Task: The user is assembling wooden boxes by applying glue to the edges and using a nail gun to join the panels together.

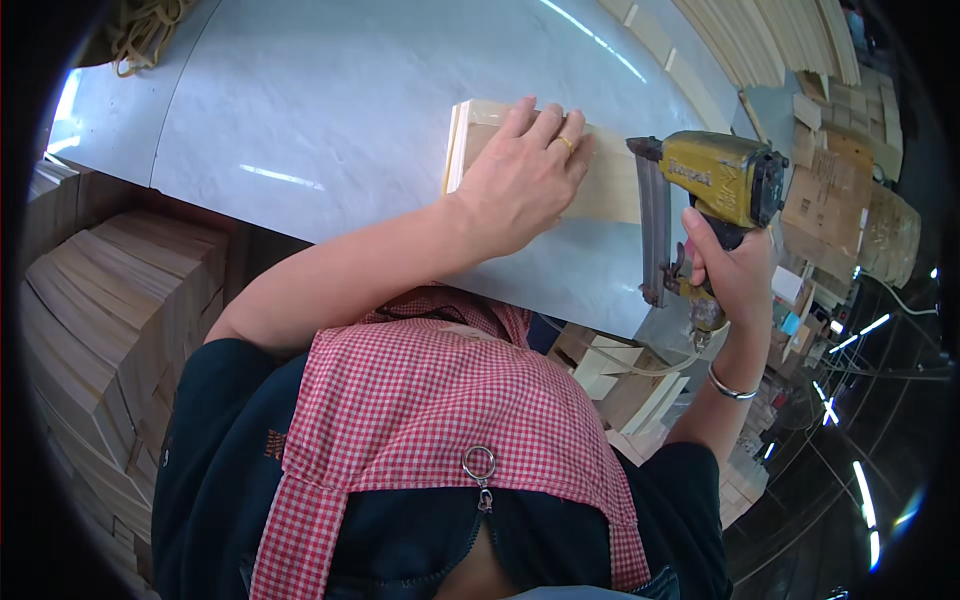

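A pale wooden piece of stacked thin boards lies on the worktable, its layered edge facing left. My left hand lies across it, fingers bent over its far side and gripping it; the thumb is hidden. A gold ring is on one finger. Toward the right, the wood continues as a flat light panel. My right hand is wrapped around the handle of a yellow and black pneumatic staple gun. The gun's nose is close to the panel's right end; whether they touch I cannot tell.
The pale worktable spans the view. Stacked wooden boards stand at the left, and long strips lie at the far right. Cardboard boxes are beyond the gun. An air hose hangs below it. Rubber bands lie at the far left.
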Motion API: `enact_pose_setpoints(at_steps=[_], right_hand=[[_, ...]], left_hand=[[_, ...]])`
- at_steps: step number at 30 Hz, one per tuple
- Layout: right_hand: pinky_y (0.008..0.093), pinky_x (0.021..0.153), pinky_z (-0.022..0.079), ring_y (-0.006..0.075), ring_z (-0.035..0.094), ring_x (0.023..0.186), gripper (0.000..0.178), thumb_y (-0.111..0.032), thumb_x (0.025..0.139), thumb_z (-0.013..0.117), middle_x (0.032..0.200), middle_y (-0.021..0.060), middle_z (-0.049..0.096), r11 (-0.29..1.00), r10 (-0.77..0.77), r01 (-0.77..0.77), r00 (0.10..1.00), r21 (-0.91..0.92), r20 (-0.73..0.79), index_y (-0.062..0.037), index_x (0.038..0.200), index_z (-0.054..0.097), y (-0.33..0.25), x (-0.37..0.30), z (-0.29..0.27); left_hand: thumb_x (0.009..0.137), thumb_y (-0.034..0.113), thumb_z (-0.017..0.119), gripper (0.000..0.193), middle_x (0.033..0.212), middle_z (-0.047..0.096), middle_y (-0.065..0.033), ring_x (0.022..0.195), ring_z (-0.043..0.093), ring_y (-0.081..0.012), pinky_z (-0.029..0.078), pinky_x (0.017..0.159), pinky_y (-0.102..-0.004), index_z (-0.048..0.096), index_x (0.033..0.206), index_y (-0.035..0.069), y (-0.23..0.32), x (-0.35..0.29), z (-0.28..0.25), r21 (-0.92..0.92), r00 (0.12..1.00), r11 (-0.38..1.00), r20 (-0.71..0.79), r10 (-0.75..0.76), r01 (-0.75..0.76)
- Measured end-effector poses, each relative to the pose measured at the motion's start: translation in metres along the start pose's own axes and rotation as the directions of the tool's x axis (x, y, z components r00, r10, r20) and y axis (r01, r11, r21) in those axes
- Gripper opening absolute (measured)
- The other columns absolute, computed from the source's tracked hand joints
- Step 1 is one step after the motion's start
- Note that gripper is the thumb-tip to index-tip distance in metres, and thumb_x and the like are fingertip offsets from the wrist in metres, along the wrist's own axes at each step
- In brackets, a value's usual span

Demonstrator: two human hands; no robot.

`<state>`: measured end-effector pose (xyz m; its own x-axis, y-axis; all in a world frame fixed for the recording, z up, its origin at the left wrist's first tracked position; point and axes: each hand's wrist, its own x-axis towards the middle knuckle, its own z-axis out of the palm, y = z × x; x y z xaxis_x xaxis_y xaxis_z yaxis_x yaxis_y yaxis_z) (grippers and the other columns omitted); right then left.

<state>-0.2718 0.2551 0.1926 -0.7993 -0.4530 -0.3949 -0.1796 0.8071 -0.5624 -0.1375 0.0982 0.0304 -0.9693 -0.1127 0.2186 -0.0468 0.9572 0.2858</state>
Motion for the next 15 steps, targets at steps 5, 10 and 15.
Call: enact_pose_setpoints(at_steps=[5, 10, 15], right_hand=[[0.0215, 0.040, 0.039, 0.0077, 0.047, 0.043, 0.029, -0.019, 0.090, 0.076, 0.062, 0.0015, 0.059, 1.000, 0.009, -0.010, 0.999, 0.028, 0.031, 0.0023, 0.106, 0.065, 0.004, 0.003, 0.004], [0.0217, 0.040, 0.040, 0.0078, 0.047, 0.043, 0.029, -0.019, 0.090, 0.076, 0.062, 0.0016, 0.059, 0.999, 0.004, -0.006, 0.999, 0.046, 0.051, 0.0027, 0.106, 0.065, 0.008, 0.008, 0.004], [0.0219, 0.039, 0.040, 0.0078, 0.047, 0.043, 0.028, -0.018, 0.090, 0.075, 0.062, 0.0017, 0.059, 0.999, 0.002, -0.004, 0.999, 0.039, 0.050, 0.0031, 0.105, 0.065, 0.007, 0.010, 0.007]], left_hand=[[0.076, 0.042, 0.080, 0.076, 0.142, 0.046, -0.0160, 0.127, 0.042, -0.0322, 0.031, 0.115, -0.0484, 0.057, 0.139, 0.006, -0.002, 0.001, 0.001, -0.045, 1.000, 0.999, -0.013, -0.009, 0.009], [0.076, 0.041, 0.081, 0.074, 0.141, 0.046, -0.0152, 0.126, 0.042, -0.0316, 0.030, 0.114, -0.0478, 0.058, 0.138, 0.006, -0.003, 0.002, -0.001, -0.070, 1.000, 0.998, -0.011, -0.007, 0.006], [0.075, 0.040, 0.081, 0.074, 0.140, 0.046, -0.0152, 0.125, 0.042, -0.0313, 0.031, 0.114, -0.0475, 0.059, 0.137, 0.006, -0.004, 0.001, 0.001, -0.066, 1.000, 0.998, -0.030, -0.010, 0.008]])
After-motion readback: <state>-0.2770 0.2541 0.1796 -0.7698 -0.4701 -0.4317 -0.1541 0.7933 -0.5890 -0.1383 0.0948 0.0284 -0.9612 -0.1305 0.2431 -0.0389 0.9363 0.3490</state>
